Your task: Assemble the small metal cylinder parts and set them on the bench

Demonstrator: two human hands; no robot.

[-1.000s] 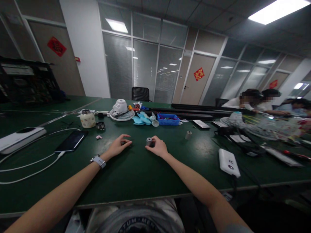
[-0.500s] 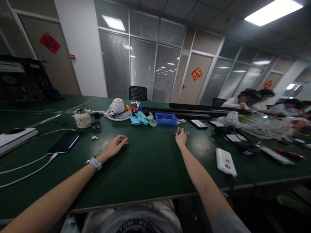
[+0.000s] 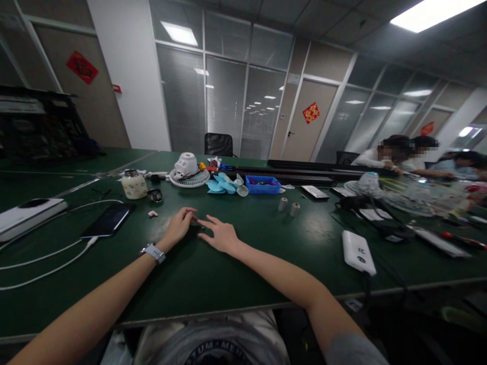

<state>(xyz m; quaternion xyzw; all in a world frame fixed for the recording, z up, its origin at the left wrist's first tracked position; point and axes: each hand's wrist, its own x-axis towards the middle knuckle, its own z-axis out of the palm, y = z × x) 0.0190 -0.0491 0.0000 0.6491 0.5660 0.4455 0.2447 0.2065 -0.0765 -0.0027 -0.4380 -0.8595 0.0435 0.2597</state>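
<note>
My left hand (image 3: pixel 179 225), wearing a watch with a pale strap, rests over the green table with its fingers loosely stretched out. Reaching in from the right, my right hand (image 3: pixel 220 236) has its thumb and fingers apart. The fingertips of both hands meet or nearly meet; I cannot tell whether they touch. A tiny dark piece (image 3: pixel 203 227) lies by my right fingers, too small to name. Two short metallic cylinders stand off to the right, a left one (image 3: pixel 282 204) and a right one (image 3: pixel 294 209). A small pink piece (image 3: pixel 152 214) lies beyond my left wrist.
Across the table stand a white fan (image 3: pixel 186 170), light-blue fan blades (image 3: pixel 221 183) and a blue basket (image 3: pixel 263 185) of small parts. On the left are a jar (image 3: pixel 134 185) and a cabled phone (image 3: pixel 108 221). A white power bank (image 3: pixel 358 252) lies right. People sit farther right.
My right hand has let go of the cylinders and moved left to beside my left hand. The cylinders now stand free on the table. My left fingers look straighter.
</note>
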